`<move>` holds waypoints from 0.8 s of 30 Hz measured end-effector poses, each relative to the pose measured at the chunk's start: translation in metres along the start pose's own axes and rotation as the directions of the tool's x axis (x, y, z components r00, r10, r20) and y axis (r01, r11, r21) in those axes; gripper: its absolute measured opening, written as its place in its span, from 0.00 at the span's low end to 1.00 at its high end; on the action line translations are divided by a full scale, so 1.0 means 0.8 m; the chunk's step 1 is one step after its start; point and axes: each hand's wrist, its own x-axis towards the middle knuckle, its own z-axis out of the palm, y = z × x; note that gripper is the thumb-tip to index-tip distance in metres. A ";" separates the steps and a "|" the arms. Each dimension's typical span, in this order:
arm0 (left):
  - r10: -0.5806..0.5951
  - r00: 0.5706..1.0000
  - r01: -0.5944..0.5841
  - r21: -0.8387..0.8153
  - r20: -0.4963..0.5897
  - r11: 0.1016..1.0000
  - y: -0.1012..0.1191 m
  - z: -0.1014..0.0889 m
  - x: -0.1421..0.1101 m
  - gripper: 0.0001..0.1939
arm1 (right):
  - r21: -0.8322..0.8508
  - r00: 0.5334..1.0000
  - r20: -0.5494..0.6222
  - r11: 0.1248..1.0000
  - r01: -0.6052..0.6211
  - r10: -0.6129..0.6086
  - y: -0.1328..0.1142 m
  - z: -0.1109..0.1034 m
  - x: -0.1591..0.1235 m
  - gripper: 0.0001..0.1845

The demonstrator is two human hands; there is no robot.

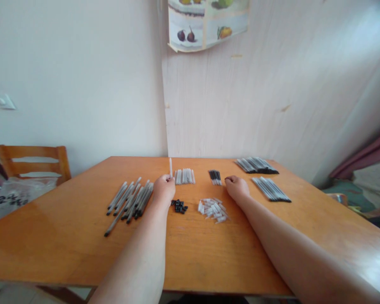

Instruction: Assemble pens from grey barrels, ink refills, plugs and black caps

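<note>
My left hand (164, 188) is closed on a whitish pen barrel (170, 167), which points upward from the fingers. Just right of it lies a row of clear pen barrels (185, 176). My right hand (237, 187) rests closed on the table, its fingertips curled in so that anything in them is hidden. Beside that hand is a bundle of dark pen refills (215, 177). Between my forearms are a small heap of black end plugs (179, 206) and a heap of clear caps (213, 209).
Left of my left arm lie several loose pens (129, 200) with black ends. Two rows of pens, a far one (256, 165) and a nearer one (271, 189), are at the right of the wooden table (66, 236). A chair (34, 160) stands at the left.
</note>
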 end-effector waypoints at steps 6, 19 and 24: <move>0.116 0.991 -0.099 0.214 -0.064 0.972 0.000 -0.013 0.005 0.03 | 0.026 1.000 0.019 1.000 0.015 -0.016 -0.001 -0.001 0.000 0.20; 0.234 0.965 -0.253 0.675 0.121 0.693 0.021 0.002 0.020 0.03 | 0.050 0.997 0.078 0.998 -0.031 0.027 -0.007 -0.005 -0.004 0.19; 0.204 0.950 -0.307 0.826 0.236 0.473 0.029 0.016 0.019 0.10 | 0.053 0.995 0.097 0.998 -0.035 0.030 -0.009 -0.007 -0.004 0.19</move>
